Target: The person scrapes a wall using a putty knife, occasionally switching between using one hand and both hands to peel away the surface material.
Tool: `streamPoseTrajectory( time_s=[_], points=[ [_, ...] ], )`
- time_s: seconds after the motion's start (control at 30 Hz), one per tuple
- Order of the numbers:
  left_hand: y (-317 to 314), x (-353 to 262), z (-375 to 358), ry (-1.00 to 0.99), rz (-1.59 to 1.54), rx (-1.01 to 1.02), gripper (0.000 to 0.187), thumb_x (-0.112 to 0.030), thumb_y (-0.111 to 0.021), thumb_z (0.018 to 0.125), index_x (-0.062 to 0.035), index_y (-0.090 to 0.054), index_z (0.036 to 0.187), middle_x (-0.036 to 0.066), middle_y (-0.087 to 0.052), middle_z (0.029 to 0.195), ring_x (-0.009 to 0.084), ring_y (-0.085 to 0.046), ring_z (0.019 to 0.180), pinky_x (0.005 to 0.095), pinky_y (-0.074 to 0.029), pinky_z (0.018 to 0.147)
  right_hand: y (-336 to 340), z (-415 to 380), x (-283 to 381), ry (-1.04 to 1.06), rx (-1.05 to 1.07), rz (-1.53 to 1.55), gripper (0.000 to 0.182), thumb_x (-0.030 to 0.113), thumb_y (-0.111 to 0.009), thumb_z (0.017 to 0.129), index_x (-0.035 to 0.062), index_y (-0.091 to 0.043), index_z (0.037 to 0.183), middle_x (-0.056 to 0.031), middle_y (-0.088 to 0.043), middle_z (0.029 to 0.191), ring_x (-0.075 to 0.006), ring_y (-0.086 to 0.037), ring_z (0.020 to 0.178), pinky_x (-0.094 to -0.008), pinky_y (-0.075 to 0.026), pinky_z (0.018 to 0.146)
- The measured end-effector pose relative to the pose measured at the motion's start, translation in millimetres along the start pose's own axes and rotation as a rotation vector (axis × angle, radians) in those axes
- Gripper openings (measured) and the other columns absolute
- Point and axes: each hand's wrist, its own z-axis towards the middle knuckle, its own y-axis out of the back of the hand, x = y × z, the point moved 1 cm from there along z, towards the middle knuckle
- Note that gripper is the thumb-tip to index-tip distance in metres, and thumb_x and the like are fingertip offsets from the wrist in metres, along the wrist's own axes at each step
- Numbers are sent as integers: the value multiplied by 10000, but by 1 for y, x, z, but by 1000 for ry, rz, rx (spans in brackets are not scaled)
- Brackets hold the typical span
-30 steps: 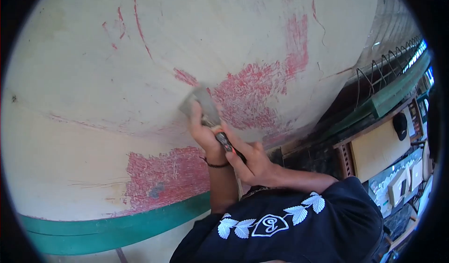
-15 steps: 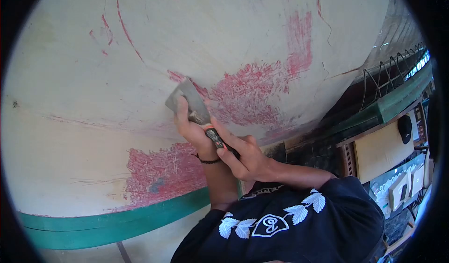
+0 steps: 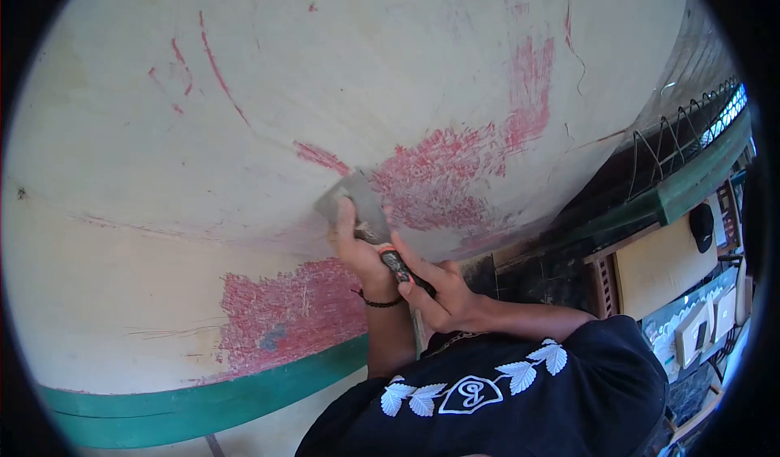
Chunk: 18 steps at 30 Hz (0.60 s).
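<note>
A wide-bladed scraper (image 3: 374, 228) lies with its grey metal blade against the pale painted wall (image 3: 268, 164). My right hand (image 3: 447, 294) is wrapped round its dark handle, index finger stretched along toward the blade. My left hand (image 3: 363, 255), with a dark bracelet at the wrist, grips the blade, its thumb pressed on the near face; its other fingers are mostly hidden. Just above the blade's edge runs a short red streak (image 3: 321, 156). To its right spreads a scratched red patch (image 3: 443, 173) where the pale coat is off.
Below left is another red patch (image 3: 292, 315) above a green band (image 3: 211, 408). Thin cracks and red scratches mark the upper wall. At right are a green ledge (image 3: 703, 177) with wire loops, a tan board (image 3: 662, 266) with a dark cap (image 3: 701, 228), and a cluttered table (image 3: 695, 331).
Both hands and the scraper have moved down and to the right across the wall, uncovering more of the red streak. The view has shifted slightly. Both hands keep their hold.
</note>
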Motion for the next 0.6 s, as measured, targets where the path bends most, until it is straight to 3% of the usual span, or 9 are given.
streamPoseTrajectory(
  time_s=[0.07, 0.17, 0.27, 0.4, 0.47, 0.57, 0.6],
  points=[
    [-5, -23, 7, 36, -12, -45, 370, -367, -582, 960, -4, -610, 1025, 94, -618, 789, 149, -583, 632, 268, -461, 552, 0, 7, 20, -184, 92, 113, 588, 44, -534, 926, -91, -330, 1460, -219, -674, 1097, -201, -672, 724, -293, -509, 684],
    [-4, -21, 5, 23, -24, -67, 377, -367, -583, 956, -4, -608, 1059, 94, -619, 785, 156, -596, 642, 274, -464, 550, -7, 10, 24, -76, 28, 59, 582, 39, -528, 927, -109, -327, 1453, -240, -670, 1060, -229, -695, 774, -309, -512, 704],
    [7, 0, 2, 24, 24, -3, 370, -356, -589, 955, -5, -611, 1071, 91, -624, 792, 155, -601, 648, 273, -469, 553, -7, -9, 1, 111, -64, -154, 600, 38, -526, 924, -81, -315, 1473, -240, -663, 1093, -361, -682, 947, -365, -503, 860],
    [7, -22, 5, 101, 25, 122, 351, -326, -591, 957, 0, -613, 1086, 88, -637, 816, 152, -600, 648, 273, -475, 555, -16, -8, 16, -34, -8, -33, 598, 46, -526, 926, -88, -316, 1469, -239, -669, 1085, -379, -662, 1021, -377, -482, 919],
    [9, -9, 1, 65, 44, 41, 341, -312, -591, 958, 2, -614, 1091, 87, -642, 826, 153, -604, 655, 270, -474, 559, -20, -9, 10, -21, -26, -78, 596, 50, -524, 929, -86, -315, 1471, -236, -671, 1088, -383, -671, 1001, -369, -499, 901],
    [-1, -10, 2, 24, -22, 11, 338, -307, -593, 956, 3, -619, 1088, 84, -645, 829, 154, -613, 667, 267, -469, 564, -14, -11, -1, 54, -51, -136, 600, 57, -542, 920, -115, -326, 1452, -259, -653, 1090, -309, -670, 1041, -352, -483, 912],
    [-5, -14, 1, 23, -51, 16, 339, -308, -594, 955, 3, -621, 1085, 82, -645, 828, 155, -617, 672, 267, -467, 566, -13, -7, 6, -58, 0, -77, 601, 55, -536, 924, -104, -317, 1460, -267, -648, 1114, -324, -681, 1008, -350, -499, 875]
  ],
)
